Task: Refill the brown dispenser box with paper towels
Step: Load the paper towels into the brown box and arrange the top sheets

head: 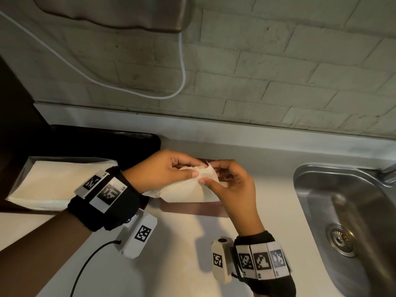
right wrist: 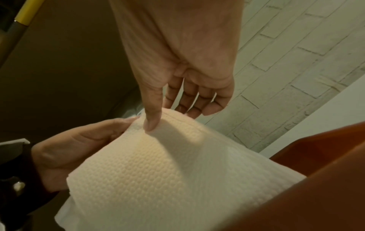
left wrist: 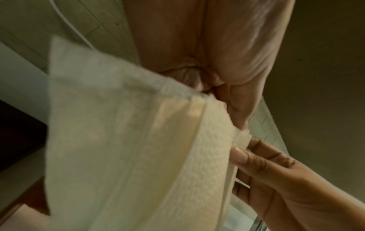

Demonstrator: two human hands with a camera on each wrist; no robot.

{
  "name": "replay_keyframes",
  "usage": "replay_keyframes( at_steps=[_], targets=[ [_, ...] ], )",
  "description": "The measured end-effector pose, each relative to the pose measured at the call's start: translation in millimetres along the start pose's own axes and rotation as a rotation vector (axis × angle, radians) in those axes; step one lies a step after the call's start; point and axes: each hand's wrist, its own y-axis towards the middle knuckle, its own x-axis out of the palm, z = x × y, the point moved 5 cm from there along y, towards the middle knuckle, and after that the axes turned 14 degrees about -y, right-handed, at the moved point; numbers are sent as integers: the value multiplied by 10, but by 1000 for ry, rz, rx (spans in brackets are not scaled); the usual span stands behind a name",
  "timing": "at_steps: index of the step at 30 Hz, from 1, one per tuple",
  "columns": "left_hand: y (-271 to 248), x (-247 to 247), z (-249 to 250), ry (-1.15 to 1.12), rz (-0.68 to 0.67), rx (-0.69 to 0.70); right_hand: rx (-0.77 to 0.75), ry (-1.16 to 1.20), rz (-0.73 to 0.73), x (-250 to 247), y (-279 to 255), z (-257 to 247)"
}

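Note:
A brown dispenser box (head: pixel 192 209) lies flat on the white counter, mostly covered by my hands and paper. Above it I hold a small stack of white embossed paper towels (head: pixel 186 191). My left hand (head: pixel 169 168) grips the stack from the left, thumb on top near its upper edge. My right hand (head: pixel 225 179) pinches the top sheet's edge between thumb and fingers. The right wrist view shows the thumb pressing the towels (right wrist: pixel 168 164) over the box's brown side (right wrist: pixel 316 179). In the left wrist view the towels (left wrist: pixel 128 148) hang below my palm.
An opened pack of white paper towels (head: pixel 51 183) lies at the left on a dark tray (head: pixel 102 140). A steel sink (head: pixel 347 221) sits at the right. A white cable (head: pixel 182 67) hangs on the brick wall under a metal unit (head: pixel 120 11).

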Motion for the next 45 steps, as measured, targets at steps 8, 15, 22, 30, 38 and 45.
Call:
replay_keyframes(
  at_steps=[8, 15, 22, 30, 38, 45],
  targets=[
    [3, 38, -16, -51, -8, -30, 61, 2, 20, 0, -69, 72],
    [35, 35, -76, -117, -11, -86, 29, -22, 35, 36, -92, 108],
    [69, 32, -119, -51, -1, -76, -41, -51, -4, 56, -90, 112],
    [40, 73, 41, 40, -84, 18, 43, 51, -13, -42, 0, 63],
    [79, 60, -27, -54, -136, -78, 43, 29, 48, -94, -11, 81],
    [77, 31, -167, -186, -114, -160, 19, 78, 20, -62, -52, 112]
  ],
)
